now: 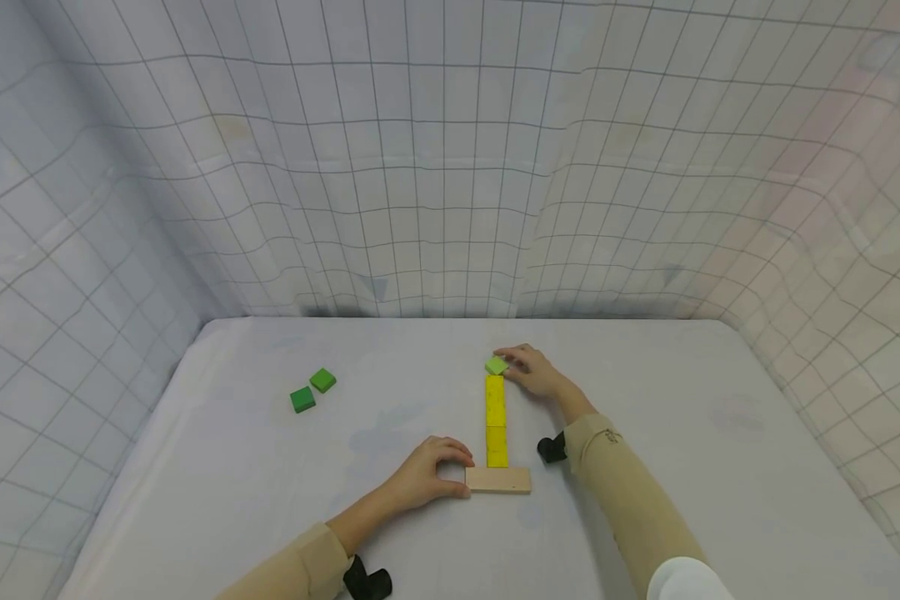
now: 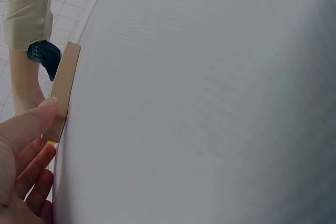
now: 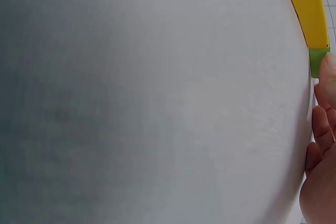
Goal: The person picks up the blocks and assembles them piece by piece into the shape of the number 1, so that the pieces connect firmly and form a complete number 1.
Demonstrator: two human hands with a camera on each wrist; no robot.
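A plain wooden block (image 1: 498, 480) lies crosswise on the white table, and my left hand (image 1: 420, 477) pinches its left end between thumb and fingers. From its far side, two yellow blocks (image 1: 496, 400) run away from me end to end in a line. At the far end of that line is a light green block (image 1: 497, 365), turned slightly, which my right hand (image 1: 536, 373) pinches from the right. In the right wrist view the thumb covers part of this green block (image 3: 318, 62), close against the yellow block's (image 3: 311, 14) end.
Two darker green blocks (image 1: 303, 399) lie close together on the left part of the table (image 1: 225, 483). Grid-patterned white curtains (image 1: 450, 208) hang behind the table and along both sides. Black wrist devices (image 1: 552, 448) sit under both sleeves.
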